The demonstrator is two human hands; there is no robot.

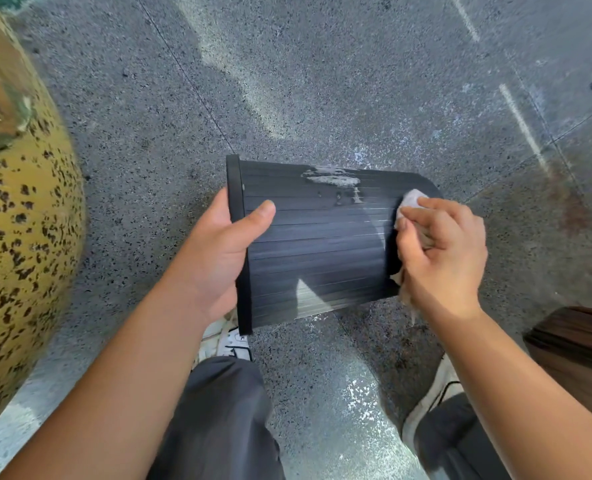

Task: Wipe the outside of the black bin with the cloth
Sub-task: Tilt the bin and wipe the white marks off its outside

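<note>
Light, stiff ribbed bin point(308, 244), likely slick where wet: left hand point(218, 251) gripping its rim. Right hand point(439, 251) bunched around soft cloth point(412, 199), pressed near the base.

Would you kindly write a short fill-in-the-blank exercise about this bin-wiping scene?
1. The left hand grips the black bin at its ____ end.
2. The right hand holds a ____ against the bin.
3. A pale smear sits on the bin's ____ side.

Missing words: rim; cloth; upper
</note>
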